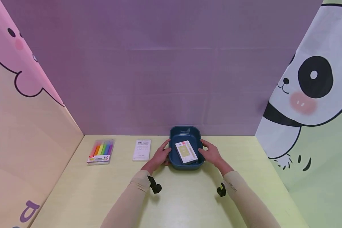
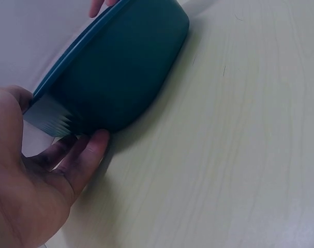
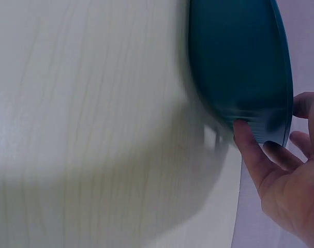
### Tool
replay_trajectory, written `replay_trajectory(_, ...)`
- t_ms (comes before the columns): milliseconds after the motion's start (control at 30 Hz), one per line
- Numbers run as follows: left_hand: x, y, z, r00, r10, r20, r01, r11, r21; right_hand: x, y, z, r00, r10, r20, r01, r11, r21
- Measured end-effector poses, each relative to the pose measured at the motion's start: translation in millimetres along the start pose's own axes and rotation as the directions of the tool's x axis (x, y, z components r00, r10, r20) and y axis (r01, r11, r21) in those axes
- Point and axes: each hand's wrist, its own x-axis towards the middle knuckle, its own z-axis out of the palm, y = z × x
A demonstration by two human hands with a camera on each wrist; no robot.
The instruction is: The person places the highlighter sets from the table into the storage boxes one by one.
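Where the table (image 1: 185, 202) ends at back, blue tray (image 1: 185, 167) is held; prob. partway: marker set (image 1: 100, 152) outside, maybe left to do; small box (image 1: 184, 151) is in tray, so done; white pack (image 1: 141, 150) outside too; L hand (image 1: 159, 156) & R hand (image 1: 212, 154) fingers clamp tray's sides, thumbs at rim, others on outer walls; box btwn hands, untouched.

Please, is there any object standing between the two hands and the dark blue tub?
Nothing visible does: the left hand and the right hand hold the dark blue tub directly by its opposite sides. The white box lies inside it, clear of both hands.
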Motion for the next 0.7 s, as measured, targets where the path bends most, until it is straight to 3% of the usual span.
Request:
replay_trajectory(500, -1.3, 0.3, 1.7, 1.000, 0.022, -0.016, -0.021, 0.999, 0.030, -2.5, -0.2, 0.1, 0.996, 0.054, 0.065, -0.055, 0.998, 0.016)
replay_trajectory(700, -2.8, 0.0, 1.1, 0.999, 0.027, -0.024, -0.027, 1.000, 0.011, -3.9, 2.2, 2.2, 0.998, 0.004, 0.056, -0.008, 0.998, 0.060)
